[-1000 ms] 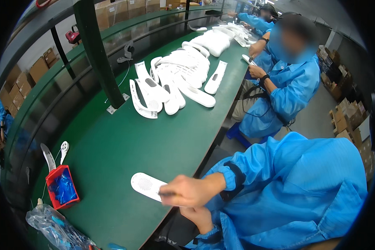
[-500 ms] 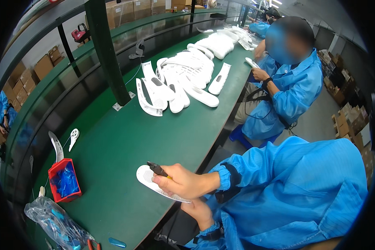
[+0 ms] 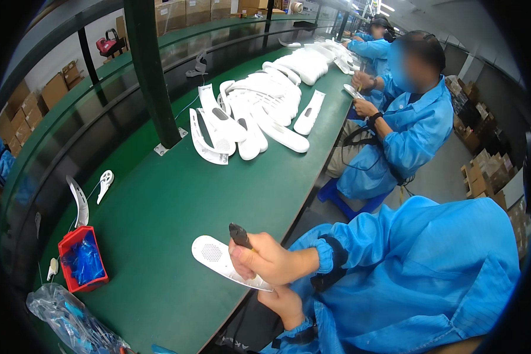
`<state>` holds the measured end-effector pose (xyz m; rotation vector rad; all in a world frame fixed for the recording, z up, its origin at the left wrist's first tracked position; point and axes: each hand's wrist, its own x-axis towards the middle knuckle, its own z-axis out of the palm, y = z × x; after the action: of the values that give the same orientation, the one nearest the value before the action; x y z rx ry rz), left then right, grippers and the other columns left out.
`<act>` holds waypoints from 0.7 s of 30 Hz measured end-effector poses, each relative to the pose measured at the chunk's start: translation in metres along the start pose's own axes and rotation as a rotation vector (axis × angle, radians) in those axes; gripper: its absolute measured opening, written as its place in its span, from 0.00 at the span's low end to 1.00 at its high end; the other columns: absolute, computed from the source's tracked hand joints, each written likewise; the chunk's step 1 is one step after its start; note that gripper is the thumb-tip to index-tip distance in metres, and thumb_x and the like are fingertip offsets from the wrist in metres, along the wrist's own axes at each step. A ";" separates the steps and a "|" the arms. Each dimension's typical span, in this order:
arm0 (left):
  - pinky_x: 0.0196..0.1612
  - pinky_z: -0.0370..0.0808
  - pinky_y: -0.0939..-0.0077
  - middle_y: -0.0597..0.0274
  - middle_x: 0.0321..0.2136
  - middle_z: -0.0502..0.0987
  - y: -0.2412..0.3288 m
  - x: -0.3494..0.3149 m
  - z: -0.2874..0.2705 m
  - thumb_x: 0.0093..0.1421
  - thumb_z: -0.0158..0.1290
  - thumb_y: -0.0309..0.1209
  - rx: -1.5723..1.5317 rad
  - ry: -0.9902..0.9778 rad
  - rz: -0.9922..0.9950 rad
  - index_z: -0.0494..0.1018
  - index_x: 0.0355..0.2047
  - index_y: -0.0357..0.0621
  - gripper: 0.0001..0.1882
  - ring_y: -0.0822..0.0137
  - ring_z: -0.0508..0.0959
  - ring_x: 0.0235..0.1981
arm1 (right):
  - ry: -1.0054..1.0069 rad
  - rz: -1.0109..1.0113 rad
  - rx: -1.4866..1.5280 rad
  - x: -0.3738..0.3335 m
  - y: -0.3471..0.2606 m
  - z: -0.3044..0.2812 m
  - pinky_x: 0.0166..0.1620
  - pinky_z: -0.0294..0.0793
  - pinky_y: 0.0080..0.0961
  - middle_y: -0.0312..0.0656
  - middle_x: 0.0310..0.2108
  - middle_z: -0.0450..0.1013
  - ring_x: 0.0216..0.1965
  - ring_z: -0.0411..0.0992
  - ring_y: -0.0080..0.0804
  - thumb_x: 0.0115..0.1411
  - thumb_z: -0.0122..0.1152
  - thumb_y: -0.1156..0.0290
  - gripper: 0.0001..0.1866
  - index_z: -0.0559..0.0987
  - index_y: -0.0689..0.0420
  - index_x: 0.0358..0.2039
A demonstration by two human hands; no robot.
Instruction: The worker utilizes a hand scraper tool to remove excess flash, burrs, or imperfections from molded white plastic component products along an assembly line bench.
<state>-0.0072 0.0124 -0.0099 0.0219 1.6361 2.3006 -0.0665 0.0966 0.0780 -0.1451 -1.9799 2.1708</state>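
My left hand (image 3: 282, 304) grips the near end of a long white plastic cover (image 3: 209, 252) with a rounded end and a patch of small holes. The cover sticks out over the table edge, tilted toward the far left. Above it, my right hand (image 3: 268, 259) is closed round a slim tool (image 3: 239, 235) with a dark upper end and a yellowish part near the fingers. The tool's lower end is hidden behind the fingers and the cover, so I cannot tell its kind. The fingers of my right hand are at the cover's surface.
A heap of white plastic covers (image 3: 265, 97) lies farther along the green table (image 3: 159, 236). At left stand a red bin (image 3: 71, 283) of blue pieces and a clear plastic bag (image 3: 71, 318). A green post (image 3: 150, 76) rises from the table. A co-worker (image 3: 404, 130) sits at right.
My right hand has shifted slightly to the right along the cover, and the tool stands more upright. The cover stays nearly in place in my left hand.
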 end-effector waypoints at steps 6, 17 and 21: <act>0.33 0.74 0.77 0.55 0.34 0.78 -0.004 0.000 -0.004 0.68 0.50 0.36 0.014 -0.002 0.046 0.73 0.39 0.23 0.20 0.69 0.78 0.33 | 0.017 -0.046 0.103 0.002 0.000 0.005 0.26 0.65 0.19 0.32 0.17 0.65 0.19 0.62 0.18 0.72 0.43 0.66 0.16 0.66 0.60 0.28; 0.36 0.73 0.76 0.55 0.35 0.78 0.000 -0.001 -0.003 0.68 0.50 0.36 0.004 -0.005 0.044 0.72 0.41 0.22 0.20 0.69 0.77 0.36 | 0.011 -0.054 0.080 -0.003 0.005 0.005 0.26 0.65 0.19 0.32 0.17 0.64 0.19 0.61 0.18 0.73 0.42 0.65 0.16 0.66 0.59 0.28; 0.36 0.73 0.76 0.55 0.35 0.78 0.003 0.000 0.000 0.68 0.50 0.36 0.024 -0.002 0.078 0.72 0.41 0.22 0.20 0.68 0.77 0.36 | 0.038 -0.065 0.106 -0.002 0.005 0.003 0.27 0.65 0.19 0.32 0.18 0.64 0.19 0.61 0.19 0.73 0.41 0.65 0.16 0.66 0.59 0.29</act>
<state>-0.0080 0.0119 -0.0071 0.0951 1.6909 2.3369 -0.0653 0.0927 0.0729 -0.1034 -1.8188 2.2086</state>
